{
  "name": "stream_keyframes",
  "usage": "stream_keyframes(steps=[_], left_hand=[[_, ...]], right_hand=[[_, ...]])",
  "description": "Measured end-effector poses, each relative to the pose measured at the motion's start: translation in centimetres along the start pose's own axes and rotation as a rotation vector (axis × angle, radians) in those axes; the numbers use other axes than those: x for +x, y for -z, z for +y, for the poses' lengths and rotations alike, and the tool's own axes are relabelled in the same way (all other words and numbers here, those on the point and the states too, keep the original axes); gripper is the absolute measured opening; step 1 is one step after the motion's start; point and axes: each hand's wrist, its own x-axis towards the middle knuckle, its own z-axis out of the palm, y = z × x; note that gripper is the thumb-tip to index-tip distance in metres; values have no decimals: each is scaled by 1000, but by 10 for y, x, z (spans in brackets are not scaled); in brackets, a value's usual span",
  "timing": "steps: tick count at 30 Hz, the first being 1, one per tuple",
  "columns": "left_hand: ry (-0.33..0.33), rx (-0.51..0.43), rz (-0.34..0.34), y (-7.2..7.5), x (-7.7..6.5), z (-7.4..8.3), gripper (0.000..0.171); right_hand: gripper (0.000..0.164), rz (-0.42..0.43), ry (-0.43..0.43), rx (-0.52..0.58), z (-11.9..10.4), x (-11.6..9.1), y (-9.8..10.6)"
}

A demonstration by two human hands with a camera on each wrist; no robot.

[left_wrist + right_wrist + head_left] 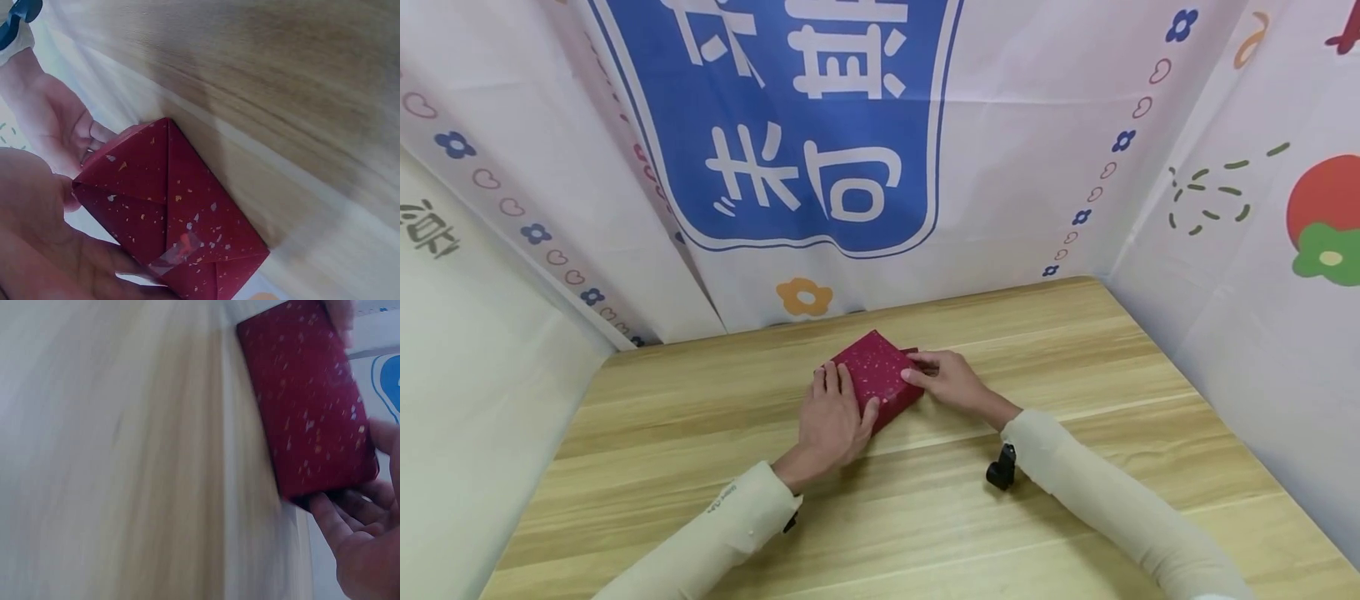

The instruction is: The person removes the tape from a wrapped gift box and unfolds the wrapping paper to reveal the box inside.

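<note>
A box wrapped in dark red, speckled gift paper (872,367) rests at an angle on the wooden table. In the left wrist view, one end of the gift-wrapped box (194,212) shows folded flaps held by clear tape. My left hand (831,421) lies against it, its fairly straight fingers on the top and its thumb by the near edge. At the other end, my right hand (951,379) pinches the box, thumb on top. Its other fingers bend under a dark paper edge at that end in the right wrist view, partly hidden.
The wooden table (700,467) meets white printed cloth (1015,192) just behind the box, with further cloth on both sides. A small black device (1002,468) hangs at the right sleeve.
</note>
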Motion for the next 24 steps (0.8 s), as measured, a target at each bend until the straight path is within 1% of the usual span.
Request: stream_keyframes(steps=[3,6,8,11,14,18,20,22,24], left_hand=[[-16,30,22,1,-2,-1,78],[-47,35,48,2,-4,-4,73],[-71,34,49,2,-5,-7,70],[-121,17,30,3,-5,-12,67],[-214,-22,11,6,-2,-18,65],[-388,-88,-35,12,4,-28,63],[-466,-122,-76,14,7,-32,63],[-531,-159,-112,14,11,-37,62],[-580,-191,-140,12,16,-41,62]], right_hand=[[49,8,-44,10,-3,1,-1],[46,-5,-61,45,-2,2,-1],[45,-25,-74,89,-1,4,0],[43,-65,-95,156,2,6,1],[43,-108,-116,212,4,9,4],[43,-166,-130,250,4,10,7],[44,-196,-131,260,5,10,9],[44,-222,-126,258,5,10,11],[44,-244,-116,256,6,11,12]])
